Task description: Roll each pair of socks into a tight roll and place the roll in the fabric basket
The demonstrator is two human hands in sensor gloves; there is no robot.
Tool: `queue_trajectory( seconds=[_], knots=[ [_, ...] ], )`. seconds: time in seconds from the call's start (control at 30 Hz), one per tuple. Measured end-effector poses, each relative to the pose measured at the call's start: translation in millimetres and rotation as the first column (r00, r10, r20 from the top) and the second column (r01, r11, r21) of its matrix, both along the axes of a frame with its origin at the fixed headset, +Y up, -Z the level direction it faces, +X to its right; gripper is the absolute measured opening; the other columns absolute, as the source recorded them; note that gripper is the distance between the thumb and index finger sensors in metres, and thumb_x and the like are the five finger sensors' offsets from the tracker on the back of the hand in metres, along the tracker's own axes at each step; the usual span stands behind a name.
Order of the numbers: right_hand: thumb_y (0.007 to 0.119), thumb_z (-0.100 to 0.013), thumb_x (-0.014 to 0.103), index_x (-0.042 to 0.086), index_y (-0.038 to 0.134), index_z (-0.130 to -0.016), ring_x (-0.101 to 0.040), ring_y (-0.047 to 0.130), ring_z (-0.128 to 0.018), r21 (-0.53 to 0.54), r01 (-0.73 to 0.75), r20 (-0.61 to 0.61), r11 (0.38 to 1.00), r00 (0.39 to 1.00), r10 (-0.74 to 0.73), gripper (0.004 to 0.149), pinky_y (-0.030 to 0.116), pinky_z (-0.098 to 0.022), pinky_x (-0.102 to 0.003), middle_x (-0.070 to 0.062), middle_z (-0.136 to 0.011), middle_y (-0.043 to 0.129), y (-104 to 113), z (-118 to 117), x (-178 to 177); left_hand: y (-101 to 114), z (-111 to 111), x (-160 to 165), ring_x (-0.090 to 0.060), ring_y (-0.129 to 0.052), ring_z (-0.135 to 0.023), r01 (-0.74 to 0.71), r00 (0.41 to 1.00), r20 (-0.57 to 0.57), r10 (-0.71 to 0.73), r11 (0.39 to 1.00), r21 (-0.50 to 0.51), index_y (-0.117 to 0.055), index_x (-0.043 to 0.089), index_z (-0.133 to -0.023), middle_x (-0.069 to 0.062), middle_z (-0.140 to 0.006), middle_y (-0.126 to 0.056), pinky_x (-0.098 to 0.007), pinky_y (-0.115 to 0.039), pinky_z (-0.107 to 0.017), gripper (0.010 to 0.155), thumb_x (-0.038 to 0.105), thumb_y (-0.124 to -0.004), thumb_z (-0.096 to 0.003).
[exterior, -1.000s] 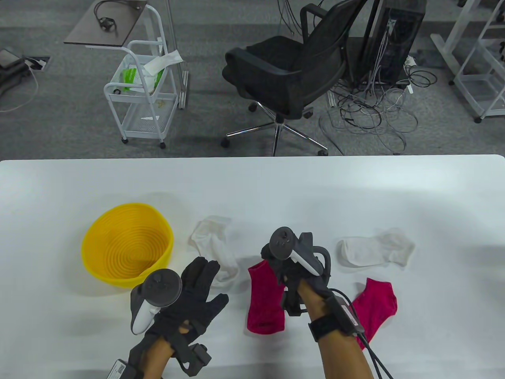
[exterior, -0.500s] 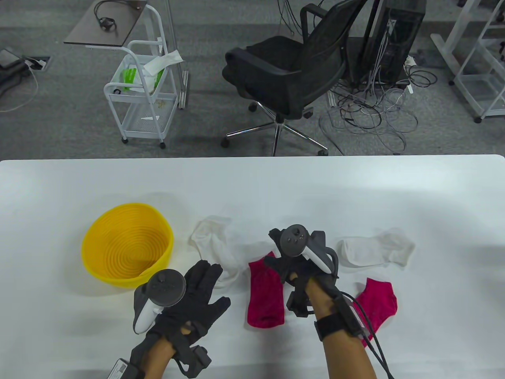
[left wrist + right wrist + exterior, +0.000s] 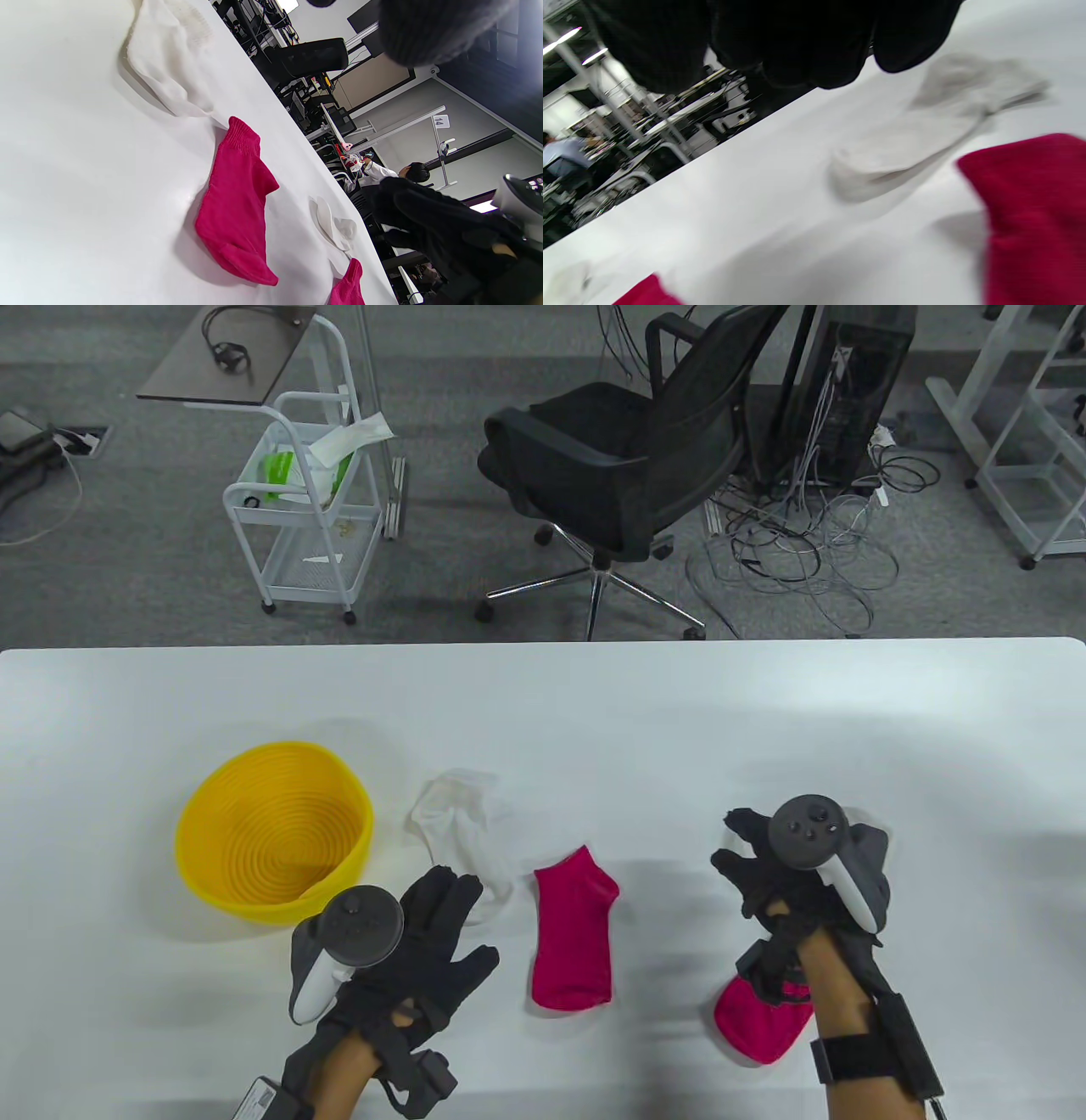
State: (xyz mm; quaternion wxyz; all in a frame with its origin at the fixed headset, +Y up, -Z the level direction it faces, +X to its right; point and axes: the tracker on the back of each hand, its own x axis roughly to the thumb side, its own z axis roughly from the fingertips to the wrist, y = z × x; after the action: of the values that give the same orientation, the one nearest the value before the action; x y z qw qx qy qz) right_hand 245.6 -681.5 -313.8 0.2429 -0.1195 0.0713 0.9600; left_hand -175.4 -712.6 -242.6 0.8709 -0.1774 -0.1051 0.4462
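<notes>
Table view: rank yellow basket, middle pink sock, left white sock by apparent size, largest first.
1. yellow basket
2. middle pink sock
3. left white sock, though the left hand covers part of it, so its place below the pink sock is unsure.

Bright overhead light, soft shadows; right wrist view motion-blurred.

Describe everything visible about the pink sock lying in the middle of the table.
The pink sock is a bright magenta ankle sock of ribbed-looking knit, lying flat and unrolled on the white table. In the table view its cuff points away from the person and its toe end toward them; the heel bulges to the right. Neither hand touches it. It lies between the left hand and right hand, with a white sock just left of its cuff.
</notes>
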Motion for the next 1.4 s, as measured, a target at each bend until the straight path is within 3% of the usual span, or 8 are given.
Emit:
queue_trajectory(
  seconds=[0.3,0.53,0.83,1.03,1.23,1.4],
  knots=[
    [0.087,-0.039,0.042,0.038,0.077,-0.089,-0.024,0.09,-0.085,-0.063,0.015,0.274,0.998,0.962,0.003,0.051,0.077,-0.058,-0.049,0.003,-0.095,0.084,-22.8,18.8,65.1,-0.6,-0.1,-0.1,-0.029,-0.01,-0.11,0.0,1.0,-0.003,0.0,1.0,-0.003,-0.033,0.034,-0.106,0.0,-0.115,-0.01,-0.057,-0.015,-0.074,0.081,0.059,-0.072,-0.0392],
    [0.087,-0.041,0.035,0.041,0.079,-0.087,-0.023,0.087,-0.087,-0.189,-0.006,0.337,0.982,0.939,0.07,0.047,0.076,-0.06,-0.05,0.003,-0.097,0.082,-51.0,21.5,88.1,-1.8,-0.1,0.1,-0.03,-0.01,-0.11,0.006,1.0,-0.002,-0.006,1.0,-0.013,-0.033,0.034,-0.106,0.0,-0.115,-0.011,-0.057,-0.015,-0.074,0.081,0.059,-0.072,-0.0394],
    [0.088,-0.041,0.032,0.044,0.077,-0.087,-0.021,0.084,-0.089,-0.281,-0.063,0.328,0.958,0.931,0.157,0.049,0.075,-0.063,-0.05,0.005,-0.098,0.08,-74.7,18.6,91.0,-2.6,0.0,-0.1,-0.03,-0.01,-0.11,0.012,1.0,-0.005,-0.012,1.0,-0.021,-0.033,0.034,-0.106,0.0,-0.115,-0.011,-0.057,-0.015,-0.074,0.081,0.058,-0.072,-0.0395],
    [0.09,-0.038,0.037,0.044,0.083,-0.081,-0.017,0.085,-0.083,-0.265,-0.265,0.283,0.927,0.898,0.337,0.044,0.071,-0.066,-0.05,0.008,-0.095,0.081,-83.5,13.5,78.6,-4.6,-0.7,0.6,-0.03,-0.01,-0.11,0.019,1.0,0.0,-0.019,0.999,-0.031,-0.034,0.034,-0.106,0.0,-0.115,-0.011,-0.057,-0.015,-0.074,0.081,0.059,-0.072,-0.0393],
    [0.09,-0.038,0.037,0.04,0.083,-0.077,-0.016,0.089,-0.081,-0.249,-0.362,0.244,0.898,0.874,0.42,0.04,0.072,-0.065,-0.05,0.009,-0.091,0.085,-83.2,11.2,68.7,-5.0,-0.9,0.5,-0.03,-0.011,-0.11,0.019,1.0,0.003,-0.019,0.999,-0.033,-0.034,0.034,-0.106,0.0,-0.115,-0.012,-0.057,-0.015,-0.074,0.08,0.059,-0.072,-0.0394],
    [0.089,-0.039,0.035,0.041,0.081,-0.078,-0.015,0.099,-0.072,-0.23,-0.404,0.161,0.885,0.882,0.444,0.04,0.076,-0.062,-0.05,0.009,-0.083,0.095,-64.0,11.4,64.2,-5.3,-1.1,1.8,-0.03,-0.011,-0.111,0.023,1.0,0.012,-0.023,0.999,-0.036,-0.035,0.034,-0.106,-0.001,-0.115,-0.013,-0.057,-0.016,-0.074,0.08,0.059,-0.072,-0.0394]
  ],
)
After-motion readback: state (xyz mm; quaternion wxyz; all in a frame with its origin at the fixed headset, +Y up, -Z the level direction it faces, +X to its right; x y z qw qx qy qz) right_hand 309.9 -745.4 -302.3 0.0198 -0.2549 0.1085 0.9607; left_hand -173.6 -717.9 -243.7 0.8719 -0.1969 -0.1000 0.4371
